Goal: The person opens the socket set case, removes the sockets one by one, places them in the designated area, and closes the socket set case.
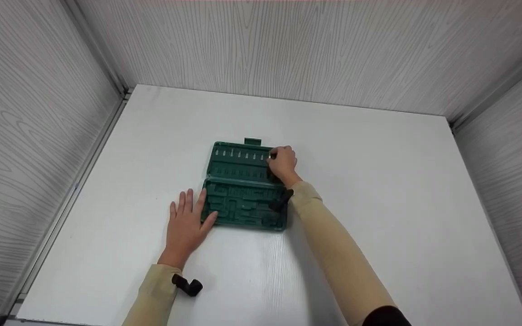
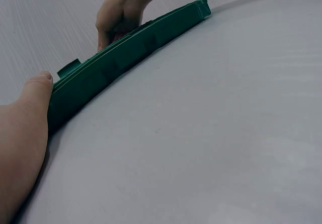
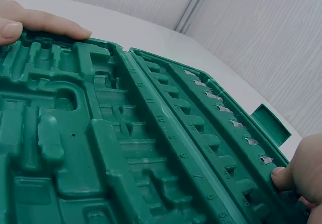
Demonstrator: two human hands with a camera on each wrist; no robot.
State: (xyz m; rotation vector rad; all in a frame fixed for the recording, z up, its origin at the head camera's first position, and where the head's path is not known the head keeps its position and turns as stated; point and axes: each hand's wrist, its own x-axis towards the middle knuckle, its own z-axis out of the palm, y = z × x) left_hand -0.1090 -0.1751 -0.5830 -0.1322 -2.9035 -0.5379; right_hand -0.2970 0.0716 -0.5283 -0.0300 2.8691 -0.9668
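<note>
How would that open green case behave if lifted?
The green case looks like moulded plastic, so probably stiff and fairly light. It lies open in two halves, so lifting one edge may fold it. Tilting might spill the small metal bits.

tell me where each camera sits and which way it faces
Head: worn on the head, facing forward and down at the open green tool case on the white table; left hand, right hand and sleeved forearms show.
Left wrist: faces the case's outer near side; left hand at left, right hand beyond.
Right wrist: faces across the case's interior and metal bits; right-hand fingers lower right, left-hand fingers upper left.
Shared: both wrist views include both hands and the latch flap.
</note>
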